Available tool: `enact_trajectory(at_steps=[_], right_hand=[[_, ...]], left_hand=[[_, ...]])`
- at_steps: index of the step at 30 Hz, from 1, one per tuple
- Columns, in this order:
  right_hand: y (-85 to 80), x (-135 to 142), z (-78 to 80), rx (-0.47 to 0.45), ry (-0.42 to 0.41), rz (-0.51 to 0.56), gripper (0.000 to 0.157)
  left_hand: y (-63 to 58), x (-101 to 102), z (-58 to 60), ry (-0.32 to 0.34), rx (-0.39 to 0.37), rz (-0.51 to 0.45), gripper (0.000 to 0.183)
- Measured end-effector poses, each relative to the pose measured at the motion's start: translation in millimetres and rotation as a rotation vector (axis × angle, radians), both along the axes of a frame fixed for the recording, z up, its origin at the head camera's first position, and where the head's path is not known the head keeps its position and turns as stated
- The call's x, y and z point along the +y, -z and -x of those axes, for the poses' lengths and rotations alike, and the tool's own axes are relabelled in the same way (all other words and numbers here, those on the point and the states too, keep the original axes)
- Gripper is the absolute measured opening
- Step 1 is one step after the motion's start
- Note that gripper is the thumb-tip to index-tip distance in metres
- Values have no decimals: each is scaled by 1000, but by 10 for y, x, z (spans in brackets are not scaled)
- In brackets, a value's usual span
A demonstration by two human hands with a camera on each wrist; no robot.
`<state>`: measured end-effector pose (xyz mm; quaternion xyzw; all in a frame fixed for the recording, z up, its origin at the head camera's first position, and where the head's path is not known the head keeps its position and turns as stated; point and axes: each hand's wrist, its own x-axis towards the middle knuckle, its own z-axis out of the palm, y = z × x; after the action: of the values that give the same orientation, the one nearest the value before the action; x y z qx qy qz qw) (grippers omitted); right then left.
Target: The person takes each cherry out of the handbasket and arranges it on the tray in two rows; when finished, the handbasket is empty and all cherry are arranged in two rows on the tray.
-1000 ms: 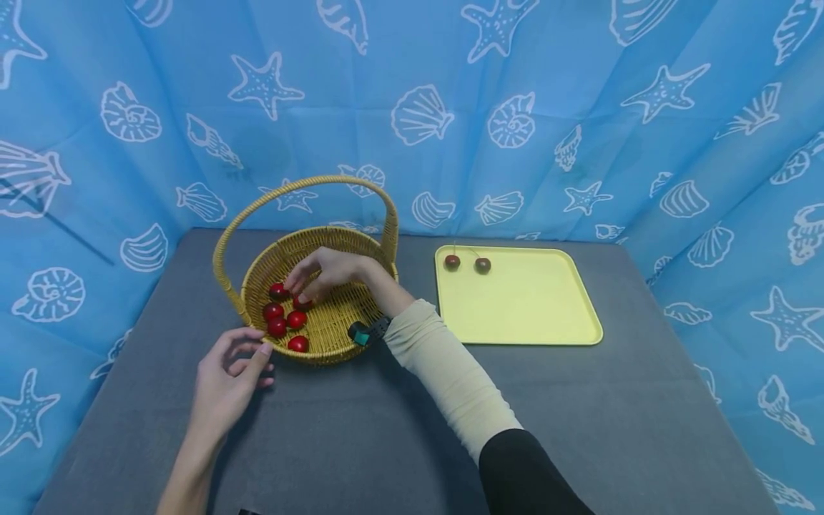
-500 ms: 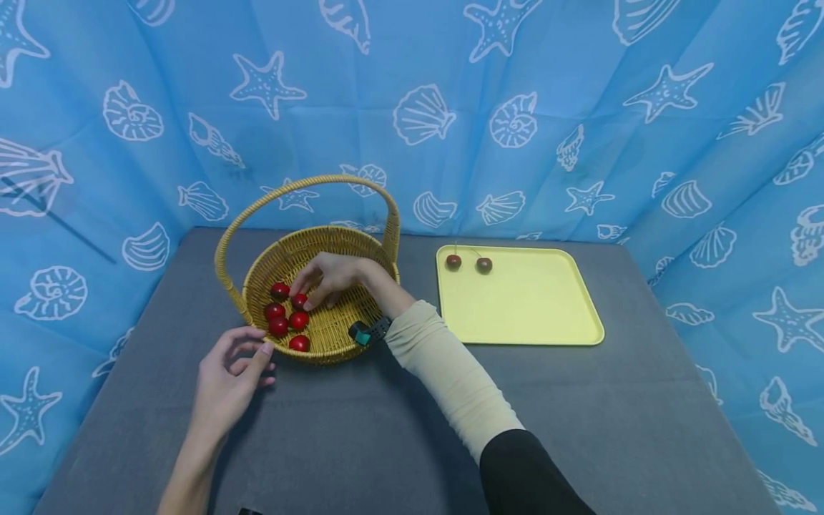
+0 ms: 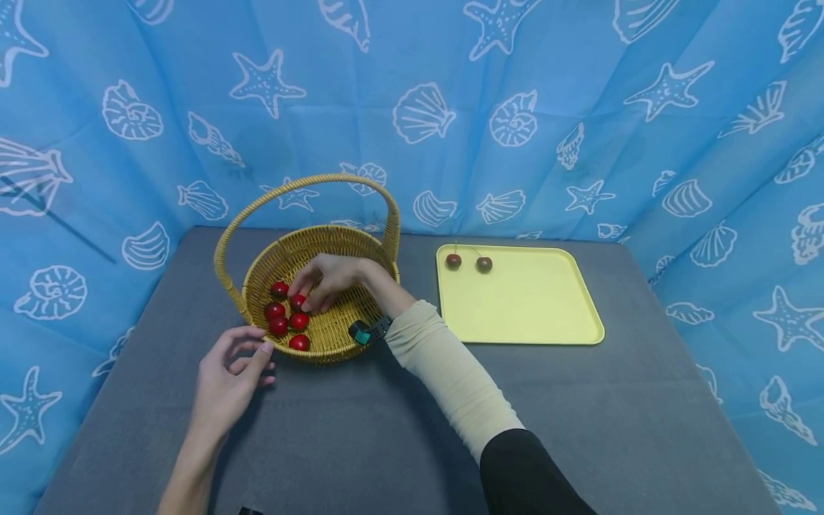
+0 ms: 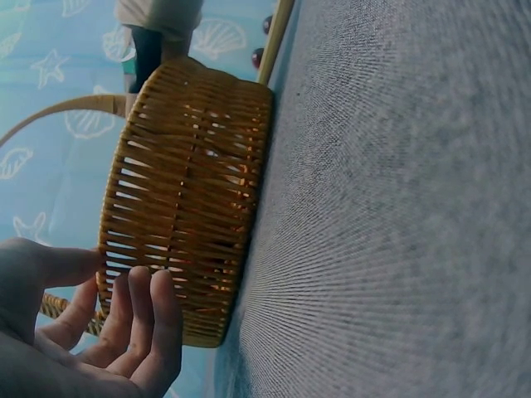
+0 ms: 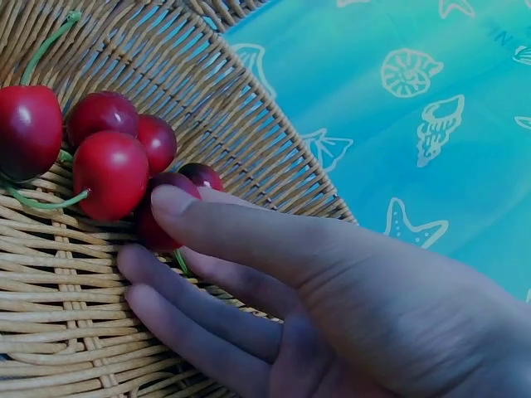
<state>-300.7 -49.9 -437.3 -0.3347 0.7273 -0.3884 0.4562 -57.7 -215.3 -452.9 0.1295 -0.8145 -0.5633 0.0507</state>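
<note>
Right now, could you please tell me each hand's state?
Left hand: closed, pinching the basket at its edge.
Right hand: closed, pinching one cherry inside the basket.

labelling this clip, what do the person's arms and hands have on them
The right hand is gloveless; behind it come a black strap with a teal patch, a bunched cream sleeve and black fabric further up. The left hand is gloveless too, its visible forearm unsleeved.

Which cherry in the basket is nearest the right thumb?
The cherry against the thumb tip of the right hand; the other five cherries lie farther away.
</note>
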Motion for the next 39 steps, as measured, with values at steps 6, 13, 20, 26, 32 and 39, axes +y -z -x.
enact_trajectory(at_steps=[6, 13, 20, 26, 32, 39], right_hand=[[6, -12, -8, -66, -26, 10, 40], [6, -15, -11, 9, -57, 17, 37], [-105, 22, -44, 43, -32, 80, 33], [-281, 116, 4, 75, -30, 130, 42], [-464, 275, 22, 264, -87, 163, 45], [-679, 524, -73, 291, -59, 201, 42]], left_hand=[[10, -10, 6, 2, 2, -5, 38], [6, -10, 11, 6, -4, -6, 39], [6, -5, 4, -2, -12, -6, 39], [-3, -5, -2, -5, -9, -16, 39], [-13, -2, -9, -4, -5, -17, 38], [-14, 7, -8, -3, 10, -4, 36]])
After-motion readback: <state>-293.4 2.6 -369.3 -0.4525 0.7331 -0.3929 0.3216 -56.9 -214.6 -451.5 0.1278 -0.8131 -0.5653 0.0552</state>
